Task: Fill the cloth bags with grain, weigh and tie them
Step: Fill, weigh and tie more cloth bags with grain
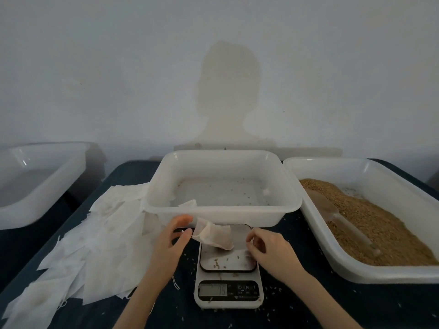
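Scale (228, 279) at 6 o'clock, stray grains on its platform. Cloth bag (215, 236) lies on the platform's far-left edge; left hand (174, 243) pinches its mouth, right hand (266, 250) fingers curled together, apparently empty. Grain tub (370, 217) at 3 o'clock.

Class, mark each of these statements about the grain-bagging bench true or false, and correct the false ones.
1. A small cloth bag lies on the scale platform. True.
2. The tray on the right holds grain. True.
3. The middle tray is heaped with grain. False: it is nearly empty, with only stray kernels.
4. The empty bags are piled to the right of the scale. False: they lie on its left.
5. The left hand is at the bag's open end. True.
6. The right hand grips a scoop. False: it holds no scoop.
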The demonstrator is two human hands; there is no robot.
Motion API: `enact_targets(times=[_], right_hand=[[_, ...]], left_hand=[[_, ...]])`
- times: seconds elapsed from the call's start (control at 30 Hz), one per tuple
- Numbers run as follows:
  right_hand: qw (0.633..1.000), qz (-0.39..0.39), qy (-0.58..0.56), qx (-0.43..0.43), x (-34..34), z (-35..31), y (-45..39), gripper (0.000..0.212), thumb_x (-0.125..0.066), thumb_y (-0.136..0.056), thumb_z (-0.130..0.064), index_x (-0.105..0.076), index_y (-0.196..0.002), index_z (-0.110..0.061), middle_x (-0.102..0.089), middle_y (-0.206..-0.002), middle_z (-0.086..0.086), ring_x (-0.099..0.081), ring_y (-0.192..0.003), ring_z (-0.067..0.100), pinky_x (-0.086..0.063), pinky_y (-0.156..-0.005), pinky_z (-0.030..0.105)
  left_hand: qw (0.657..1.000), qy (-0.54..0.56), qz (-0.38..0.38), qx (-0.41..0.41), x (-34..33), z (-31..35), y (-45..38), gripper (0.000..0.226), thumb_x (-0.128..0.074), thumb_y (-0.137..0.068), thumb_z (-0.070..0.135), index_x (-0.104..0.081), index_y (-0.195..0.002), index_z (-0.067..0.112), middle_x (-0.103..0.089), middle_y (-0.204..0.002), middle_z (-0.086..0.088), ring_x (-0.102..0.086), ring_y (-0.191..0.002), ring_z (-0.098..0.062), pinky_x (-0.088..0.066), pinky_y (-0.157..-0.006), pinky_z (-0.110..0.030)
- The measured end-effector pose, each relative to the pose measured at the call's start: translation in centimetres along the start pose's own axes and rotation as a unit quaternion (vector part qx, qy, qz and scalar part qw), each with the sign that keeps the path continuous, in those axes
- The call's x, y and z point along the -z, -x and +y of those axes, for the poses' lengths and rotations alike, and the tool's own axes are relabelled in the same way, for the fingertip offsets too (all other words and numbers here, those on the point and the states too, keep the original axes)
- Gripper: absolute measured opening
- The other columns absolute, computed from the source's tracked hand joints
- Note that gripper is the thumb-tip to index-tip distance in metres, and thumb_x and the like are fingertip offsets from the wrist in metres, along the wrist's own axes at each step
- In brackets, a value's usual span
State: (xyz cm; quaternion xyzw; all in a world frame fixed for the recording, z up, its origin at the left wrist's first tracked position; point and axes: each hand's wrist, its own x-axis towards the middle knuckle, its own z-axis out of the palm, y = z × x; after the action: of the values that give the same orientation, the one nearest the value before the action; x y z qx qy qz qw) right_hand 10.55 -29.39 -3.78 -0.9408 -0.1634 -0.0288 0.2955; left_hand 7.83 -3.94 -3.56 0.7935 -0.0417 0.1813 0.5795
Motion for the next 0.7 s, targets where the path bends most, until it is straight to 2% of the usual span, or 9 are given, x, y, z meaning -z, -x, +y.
enact_targets(times=[0.2, 0.3, 0.37, 0.43, 0.53, 0.63, 0.7], right_hand=[[0.987, 0.089, -0.115, -0.070, -1.2, 1.9, -0.7, 0.018, -0.062, -0.091, -0.025, -0.058, -0.079, -0.037, -0.060, -0.070, -0.010, -0.057, -0.070, -0.001, -0.045, -0.058, 0.015], [0.976, 0.113, -0.162, -0.094, -1.8, 2.6, -0.8, 0.020, -0.062, -0.091, -0.020, -0.059, -0.077, -0.035, -0.060, -0.070, -0.008, -0.057, -0.068, 0.000, -0.047, -0.060, 0.017], [0.975, 0.116, -0.164, -0.091, -2.0, 2.9, -0.9, 0.021, -0.062, -0.091, -0.020, -0.059, -0.078, -0.036, -0.061, -0.070, -0.009, -0.058, -0.068, 0.001, -0.048, -0.061, 0.018], [0.981, 0.102, -0.146, -0.081, -2.0, 3.0, -0.9, 0.022, -0.062, -0.091, -0.021, -0.058, -0.078, -0.038, -0.060, -0.070, -0.011, -0.057, -0.068, 0.001, -0.047, -0.060, 0.018], [0.986, 0.088, -0.126, -0.067, -2.1, 2.8, -0.7, 0.023, -0.062, -0.091, -0.022, -0.056, -0.078, -0.041, -0.061, -0.071, -0.012, -0.058, -0.070, 0.000, -0.048, -0.062, 0.019], [0.984, 0.099, -0.138, -0.052, -1.8, 2.3, -0.4, 0.022, -0.065, -0.088, -0.022, -0.056, -0.081, -0.041, -0.061, -0.074, -0.012, -0.059, -0.072, 0.004, -0.050, -0.065, 0.022], [0.988, 0.086, -0.126, -0.025, -1.6, 1.9, 0.2, 0.024, -0.068, -0.084, -0.027, -0.054, -0.092, -0.044, -0.059, -0.087, -0.017, -0.058, -0.082, 0.001, -0.048, -0.068, 0.018]], left_hand=[[0.992, 0.060, 0.114, 0.004, 1.0, -1.5, 0.5, 0.025, -0.041, -0.084, 0.024, -0.065, -0.087, 0.018, -0.066, -0.088, 0.002, -0.059, -0.085, -0.011, -0.045, -0.071, -0.015], [0.987, 0.037, 0.150, 0.034, 1.1, -2.6, 1.0, 0.025, -0.041, -0.089, 0.023, -0.064, -0.084, 0.017, -0.065, -0.082, 0.001, -0.057, -0.079, -0.009, -0.044, -0.071, -0.024], [0.986, 0.012, 0.160, 0.047, 0.8, -3.0, 1.3, 0.025, -0.044, -0.095, 0.012, -0.064, -0.083, 0.019, -0.066, -0.081, 0.004, -0.058, -0.078, -0.004, -0.045, -0.073, -0.027], [0.985, -0.031, 0.163, 0.046, 0.5, -3.1, 1.3, 0.029, -0.047, -0.095, 0.005, -0.064, -0.081, 0.023, -0.066, -0.079, 0.007, -0.059, -0.076, -0.001, -0.045, -0.070, -0.024], [0.982, -0.092, 0.164, 0.034, 0.2, -3.1, 1.2, 0.031, -0.051, -0.093, 0.005, -0.062, -0.079, 0.030, -0.065, -0.078, 0.012, -0.060, -0.072, -0.003, -0.045, -0.064, -0.021], [0.980, -0.108, 0.165, 0.032, 0.1, -3.2, 1.2, 0.033, -0.052, -0.092, 0.004, -0.060, -0.078, 0.032, -0.065, -0.078, 0.012, -0.061, -0.072, -0.009, -0.046, -0.064, -0.022], [0.980, -0.110, 0.165, 0.033, 0.3, -3.3, 1.1, 0.031, -0.052, -0.092, 0.004, -0.061, -0.078, 0.030, -0.065, -0.079, 0.011, -0.061, -0.072, -0.010, -0.044, -0.063, -0.020]])
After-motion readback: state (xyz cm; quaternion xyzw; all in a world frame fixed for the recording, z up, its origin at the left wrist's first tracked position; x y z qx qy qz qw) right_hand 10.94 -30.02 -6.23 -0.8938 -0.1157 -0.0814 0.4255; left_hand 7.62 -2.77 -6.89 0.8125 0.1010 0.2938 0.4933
